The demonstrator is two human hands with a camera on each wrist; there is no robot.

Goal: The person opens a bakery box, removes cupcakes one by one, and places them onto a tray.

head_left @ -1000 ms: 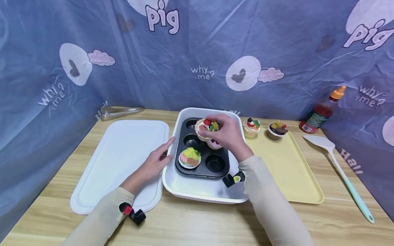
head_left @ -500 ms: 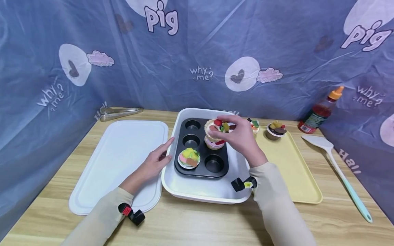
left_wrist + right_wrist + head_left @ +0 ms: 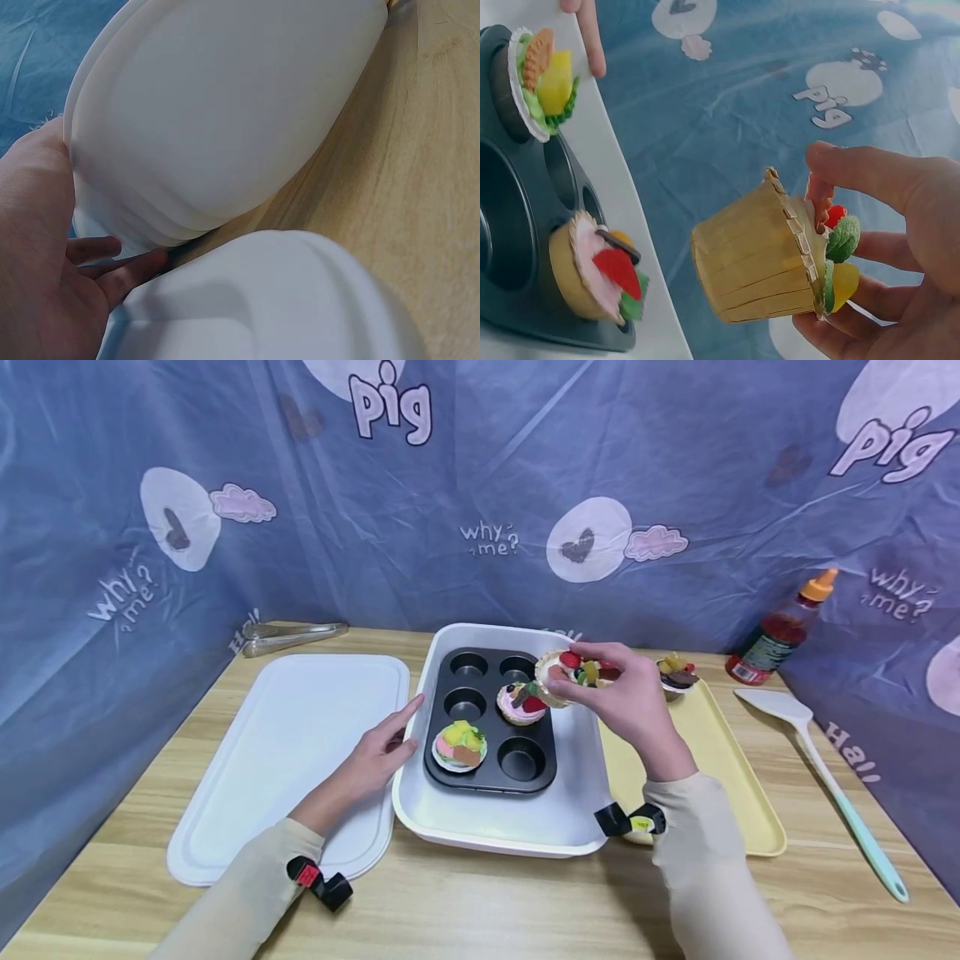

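Note:
My right hand pinches a fruit-topped cupcake between thumb and fingers, above the right side of a black muffin tin. In the right wrist view, its pleated tan cup tilts on its side, the topping facing the palm. A pink-frosted cupcake and one with yellow and green topping sit in the tin, several of whose wells hold nothing. The tin lies in a deep white tray. My left hand rests at that tray's left rim, index finger straight.
A white lid-like tray lies left; metal tongs are behind it. On the right is a yellow tray with a chocolate cupcake. Farther right are a sauce bottle and a white-headed spatula.
My right hand has moved right with the fruit-topped cupcake, from over the tin's far wells to its right edge, uncovering the pink cupcake. The left hand stays put.

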